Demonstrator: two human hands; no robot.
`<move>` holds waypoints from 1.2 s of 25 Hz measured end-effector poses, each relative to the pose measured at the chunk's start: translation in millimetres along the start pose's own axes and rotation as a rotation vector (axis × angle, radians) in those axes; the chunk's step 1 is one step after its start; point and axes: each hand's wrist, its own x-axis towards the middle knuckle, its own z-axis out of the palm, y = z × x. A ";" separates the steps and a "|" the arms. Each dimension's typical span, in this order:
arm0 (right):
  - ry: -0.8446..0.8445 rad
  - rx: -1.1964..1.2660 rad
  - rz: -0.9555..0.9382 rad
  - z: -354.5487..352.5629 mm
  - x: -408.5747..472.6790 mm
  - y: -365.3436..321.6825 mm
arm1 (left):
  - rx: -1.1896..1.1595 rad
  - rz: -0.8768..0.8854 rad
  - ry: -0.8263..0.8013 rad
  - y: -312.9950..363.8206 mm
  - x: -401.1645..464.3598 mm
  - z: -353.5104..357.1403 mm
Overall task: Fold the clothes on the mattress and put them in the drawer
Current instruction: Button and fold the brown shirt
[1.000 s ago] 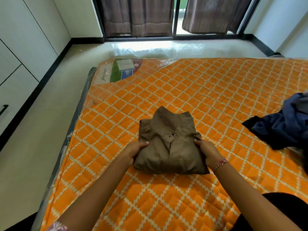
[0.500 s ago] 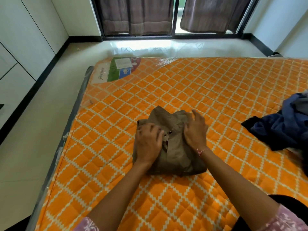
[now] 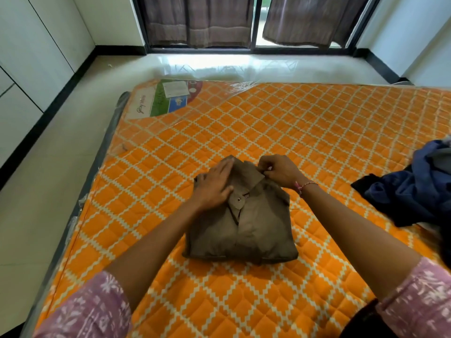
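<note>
Fingers of the left hand lie straight and flat on the brown shirt, w/ nothing gripped. They press down, prob. so the folds don't pop open. Fingers of the right hand are curled and pinch the collar at the far end of the shirt, prob. to tug it neat.

Now big to small. Biggest is the mattress. It's orange w/ a white diamond pattern & sits on the pale floor, w/ what looks like shiny plastic wrap on it. It works like a big soft desk, so there's room to fold.

Next are the white cupboards on the left wall. The drawer may be over there, but I can't tell.

Next is the dark blue pile of clothes at the right edge of the mattress, well apart from the shirt. It looks not folded yet, so more work is left.

Next is the brown shirt, near the middle of the mattress & right in front of the person. It's already folded into a neat square, button side up. Looks like it's nearly ready to go.

Smallest is a thread band on the right wrist.
</note>
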 end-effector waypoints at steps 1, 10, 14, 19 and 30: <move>-0.017 0.038 -0.001 -6.3 -4.7 -0.1 | 0.001 0.017 -0.058 0.2 18.7 -12.2; -0.333 0.311 0.030 -46.7 -12.0 1.5 | -0.230 0.035 -0.308 4.1 71.5 -38.2; -0.211 0.264 0.011 -24.0 9.4 -9.1 | 0.128 -0.044 0.132 17.1 65.7 -5.3; 0.088 -0.095 0.182 40.8 2.7 -12.0 | 0.151 -0.252 0.457 14.5 55.5 9.9; 0.300 -0.086 -0.092 91.0 -68.1 -39.8 | 0.214 -0.254 0.065 53.4 69.8 7.4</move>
